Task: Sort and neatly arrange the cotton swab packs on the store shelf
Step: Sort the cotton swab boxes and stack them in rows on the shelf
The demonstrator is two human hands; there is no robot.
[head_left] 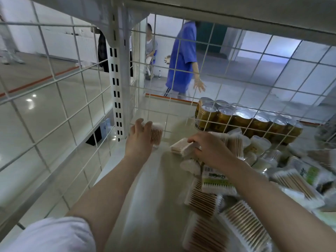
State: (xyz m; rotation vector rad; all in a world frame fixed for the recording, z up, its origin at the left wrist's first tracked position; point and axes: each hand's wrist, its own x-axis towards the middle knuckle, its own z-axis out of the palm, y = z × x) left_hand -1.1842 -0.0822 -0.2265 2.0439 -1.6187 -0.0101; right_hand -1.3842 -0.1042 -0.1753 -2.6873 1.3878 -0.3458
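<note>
My left hand (139, 138) holds a clear pack of wooden cotton swabs (156, 134) upright at the shelf's far left corner, next to the wire grid. My right hand (209, 146) grips another flat swab pack (181, 147) in the middle of the cream shelf (158, 197). A loose heap of swab packs (241, 222) fills the right and near side, some flat with wooden sticks, one with a green label (216, 180). Round tubs of swabs (258, 144) lie behind my right hand.
A white wire grid (54, 113) closes the shelf's left side and back, with a slotted upright post (116, 84). Shrink-wrapped gold cans (236, 119) stand behind the grid at back right. A person in blue (181, 59) walks beyond; another sits further off.
</note>
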